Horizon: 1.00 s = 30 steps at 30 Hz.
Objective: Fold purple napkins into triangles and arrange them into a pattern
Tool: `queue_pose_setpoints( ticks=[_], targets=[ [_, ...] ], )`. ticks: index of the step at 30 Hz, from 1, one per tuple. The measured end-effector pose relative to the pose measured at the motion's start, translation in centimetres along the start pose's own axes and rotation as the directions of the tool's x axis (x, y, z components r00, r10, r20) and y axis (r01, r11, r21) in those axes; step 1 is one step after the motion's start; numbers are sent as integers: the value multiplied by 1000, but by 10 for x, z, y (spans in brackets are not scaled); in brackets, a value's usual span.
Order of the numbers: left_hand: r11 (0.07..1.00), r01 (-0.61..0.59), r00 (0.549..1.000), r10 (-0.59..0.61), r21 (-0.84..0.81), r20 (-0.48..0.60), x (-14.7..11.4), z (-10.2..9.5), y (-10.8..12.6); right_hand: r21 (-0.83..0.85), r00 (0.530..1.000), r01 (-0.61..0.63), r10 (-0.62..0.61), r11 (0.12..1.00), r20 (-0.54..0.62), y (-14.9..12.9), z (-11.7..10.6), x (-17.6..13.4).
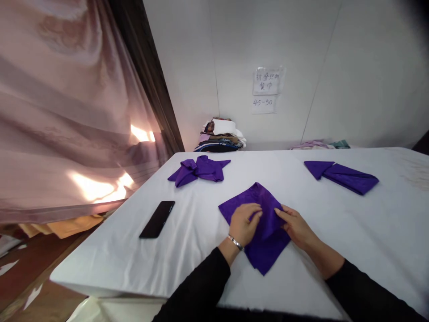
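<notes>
A purple cloth napkin point(267, 255), partly folded, lies at an angle on the white-covered table in front of me. My left hand point(246, 223), with a silver bracelet at the wrist, is over its left half. The thumb and forefinger are bent together at the cloth near its middle; the other fingers are curled out of sight. At the right edge, my right hand point(296, 227) pinches a layer of the napkin between thumb and fingers. The thumb is on top, and the fingers are partly hidden beneath the cloth.
A black phone point(157, 219) lies left on the white tablecloth point(194, 232). Behind are a folded purple napkin point(208, 169) at left and a long, pointed one point(350, 176) at right. Stacked clothes point(221, 134) stand by the wall under a paper sign point(266, 81). A pink curtain point(67, 112) hangs left.
</notes>
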<state>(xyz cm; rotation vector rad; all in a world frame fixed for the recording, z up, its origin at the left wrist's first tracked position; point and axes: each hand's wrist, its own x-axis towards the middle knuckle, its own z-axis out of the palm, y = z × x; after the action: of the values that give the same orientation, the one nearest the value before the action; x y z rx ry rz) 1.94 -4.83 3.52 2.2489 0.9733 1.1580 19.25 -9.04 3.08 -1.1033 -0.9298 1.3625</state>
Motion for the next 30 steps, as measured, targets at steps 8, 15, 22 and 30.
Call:
queue_pose_setpoints(
  ticks=[8,15,22,30],
  targets=[
    [808,463,881,-465,365,-87,6,-37,-81,-347,996,58,-79,936,-47,-47,-47,-7],
    [868,497,866,-497,-9,-62,7,-66,-71,-475,921,114,-272,873,-278,-113,-90,-20],
    [736,356,820,-541,-575,-185,-11,-153,-2,-500,661,375,-603,781,-447,-145,-114,-45],
    [699,369,782,-590,-612,-203,12,-171,-8,-453,691,358,-558,817,-460,-149,-99,-30]
  ],
)
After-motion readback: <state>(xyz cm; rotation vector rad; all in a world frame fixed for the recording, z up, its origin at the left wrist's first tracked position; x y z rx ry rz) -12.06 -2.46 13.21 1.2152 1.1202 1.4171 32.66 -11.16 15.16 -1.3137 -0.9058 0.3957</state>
